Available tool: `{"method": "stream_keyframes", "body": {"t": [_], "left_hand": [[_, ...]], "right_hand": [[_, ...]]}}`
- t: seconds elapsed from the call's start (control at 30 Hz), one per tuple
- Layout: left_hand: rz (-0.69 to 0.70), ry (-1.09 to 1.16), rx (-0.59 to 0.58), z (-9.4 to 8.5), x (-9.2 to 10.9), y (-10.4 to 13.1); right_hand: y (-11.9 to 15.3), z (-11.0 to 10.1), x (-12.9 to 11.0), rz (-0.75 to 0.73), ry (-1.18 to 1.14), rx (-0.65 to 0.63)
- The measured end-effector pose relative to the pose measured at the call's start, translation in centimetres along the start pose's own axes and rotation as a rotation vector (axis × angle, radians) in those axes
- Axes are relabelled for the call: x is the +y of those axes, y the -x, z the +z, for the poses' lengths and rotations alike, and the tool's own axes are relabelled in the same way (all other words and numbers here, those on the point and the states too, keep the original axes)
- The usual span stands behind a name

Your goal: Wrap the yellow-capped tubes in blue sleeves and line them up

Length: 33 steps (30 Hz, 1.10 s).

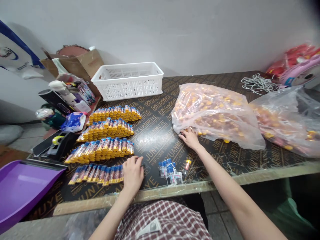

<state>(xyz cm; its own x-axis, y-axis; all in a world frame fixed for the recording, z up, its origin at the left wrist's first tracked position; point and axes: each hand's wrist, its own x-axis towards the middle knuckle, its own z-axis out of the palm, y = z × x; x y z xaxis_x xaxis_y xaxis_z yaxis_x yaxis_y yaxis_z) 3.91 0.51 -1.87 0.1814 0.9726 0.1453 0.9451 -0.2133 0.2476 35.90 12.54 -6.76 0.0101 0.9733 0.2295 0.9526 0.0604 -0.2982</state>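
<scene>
My left hand (133,175) rests palm down at the right end of the front row of small tubes (101,175) with yellow and blue ends. Its fingers are bent but apart, and I see nothing held in them; what lies under the palm is hidden. My right hand (190,138) reaches to the lower left edge of a clear plastic bag (215,110) full of similar yellow-capped tubes. Those fingers are spread at the bag's edge, with their tips partly hidden. Between my hands lie several small blue-and-clear packets (170,170) and a single tube (186,166).
Stacked tube rows (100,150) stand at left, behind the front row. A white basket (130,85) is at the back. A tape dispenser (58,143) and purple dustpan (27,190) lie left. A second bag (290,123), white cable (258,84) and pink fan (301,73) are right.
</scene>
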Motion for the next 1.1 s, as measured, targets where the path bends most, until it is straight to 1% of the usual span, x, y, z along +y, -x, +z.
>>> {"method": "stream_keyframes", "body": {"t": [0.1, 0.13, 0.2, 0.3, 0.4, 0.47, 0.5, 0.57, 0.67, 0.73, 0.8, 0.9, 1.0, 1.1], "left_hand": [[0.12, 0.174, -0.147, 1.3, 2.4, -1.4], [0.14, 0.21, -0.197, 1.9, 3.1, -1.9], [0.137, 0.238, -0.268, 3.0, 4.3, -2.8], [0.1, 0.259, -0.314, 4.1, 4.9, -3.6], [0.058, 0.372, -0.299, 4.5, 4.8, -3.6], [-0.022, 0.526, -0.269, 4.6, 4.6, -3.4], [-0.086, 0.637, -0.254, 4.6, 4.6, -3.3], [-0.262, 0.935, -0.243, 4.6, 4.6, -3.3], [-0.532, 1.399, -0.291, 4.2, 4.7, -3.4], [-0.641, 1.574, -0.325, 3.8, 4.8, -3.6], [-0.709, 1.66, -0.333, 3.4, 4.8, -3.7], [-0.787, 1.745, -0.325, 3.2, 4.9, -3.9], [-0.817, 1.781, -0.299, 3.0, 5.0, -3.9], [-0.844, 1.786, -0.238, 2.8, 5.1, -3.9]], "right_hand": [[1.5, -0.2, 0.1, -0.037, -0.029, -0.018], [2.1, -0.3, 0.2, -0.055, -0.048, -0.027], [3.5, -0.5, 0.3, -0.096, -0.099, -0.048], [5.5, -1.1, 0.5, -0.137, -0.186, -0.064], [7.1, -2.0, 0.4, -0.129, -0.264, -0.043], [8.0, -2.7, -0.2, -0.105, -0.318, -0.006], [8.4, -3.0, -0.8, -0.089, -0.35, 0.018], [9.4, -3.8, -2.3, -0.06, -0.408, 0.059], [11.4, -5.1, -5.4, -0.009, -0.531, 0.101], [12.7, -5.8, -7.5, 0.042, -0.672, 0.163], [13.9, -6.2, -9.3, 0.066, -0.765, 0.23], [15.4, -6.3, -10.8, 0.065, -0.801, 0.273], [16.4, -6.1, -11.3, 0.051, -0.768, 0.305], [16.9, -6.0, -11.5, 0.03, -0.73, 0.323]]}}
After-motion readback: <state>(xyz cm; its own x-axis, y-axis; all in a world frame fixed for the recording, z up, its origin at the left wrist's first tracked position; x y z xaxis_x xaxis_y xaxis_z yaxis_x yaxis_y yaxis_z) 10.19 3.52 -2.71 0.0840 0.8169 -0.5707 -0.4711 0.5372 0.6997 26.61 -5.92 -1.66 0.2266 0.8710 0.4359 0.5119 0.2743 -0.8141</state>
